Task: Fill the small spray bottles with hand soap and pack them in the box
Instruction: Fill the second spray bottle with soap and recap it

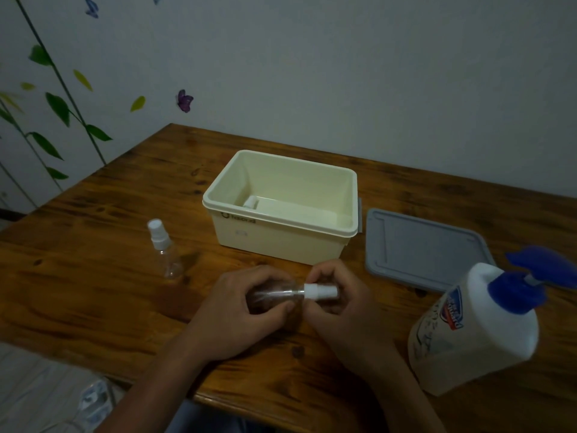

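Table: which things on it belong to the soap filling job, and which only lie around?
Job: held spray bottle, standing spray bottle, soap jug, box, grey lid.
Around: wall stickers, cloth beside the table.

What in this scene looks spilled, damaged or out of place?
Nothing stands out. The box is open, its grey lid flat beside it, the soap jug and spare bottle upright, and no spill shows on the table.
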A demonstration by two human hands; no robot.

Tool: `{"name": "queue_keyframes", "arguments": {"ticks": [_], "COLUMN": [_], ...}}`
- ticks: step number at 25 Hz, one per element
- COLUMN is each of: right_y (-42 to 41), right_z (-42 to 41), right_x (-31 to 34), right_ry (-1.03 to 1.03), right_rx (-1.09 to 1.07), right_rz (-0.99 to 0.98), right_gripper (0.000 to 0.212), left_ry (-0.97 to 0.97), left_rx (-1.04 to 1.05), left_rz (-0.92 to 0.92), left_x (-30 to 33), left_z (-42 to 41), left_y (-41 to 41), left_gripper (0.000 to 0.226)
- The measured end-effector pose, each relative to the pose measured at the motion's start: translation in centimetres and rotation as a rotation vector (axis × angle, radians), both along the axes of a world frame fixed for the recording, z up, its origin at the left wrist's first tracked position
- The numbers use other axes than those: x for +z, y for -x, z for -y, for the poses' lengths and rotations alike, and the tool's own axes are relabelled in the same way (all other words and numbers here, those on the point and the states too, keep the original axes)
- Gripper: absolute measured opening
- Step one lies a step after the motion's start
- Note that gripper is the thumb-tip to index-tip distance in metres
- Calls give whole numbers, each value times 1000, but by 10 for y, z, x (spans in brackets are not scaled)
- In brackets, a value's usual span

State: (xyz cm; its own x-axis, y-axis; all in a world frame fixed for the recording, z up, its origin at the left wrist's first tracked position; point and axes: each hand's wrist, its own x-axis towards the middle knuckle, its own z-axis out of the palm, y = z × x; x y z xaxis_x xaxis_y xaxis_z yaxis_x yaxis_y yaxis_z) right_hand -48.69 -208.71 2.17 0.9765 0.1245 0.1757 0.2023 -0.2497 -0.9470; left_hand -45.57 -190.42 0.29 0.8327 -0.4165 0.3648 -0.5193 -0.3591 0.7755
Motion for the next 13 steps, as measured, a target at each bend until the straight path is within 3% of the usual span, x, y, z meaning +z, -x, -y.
{"name": "queue_keyframes", "arguments": {"ticks": [6,13], "right_y": [0,-6], "right_z": [4,13], "right_x": [-1,-11], "right_ry": [18,19], "right_rx": [-75,-251], "right_rz": [40,60], "right_gripper": [30,21], "left_ry": [86,248], "left_rx": [25,256], "left_rz": [-42,28], "left_x": [-1,3], "left_z": [-4,-5], "left_y": [0,0], "left_gripper": [22,23]}}
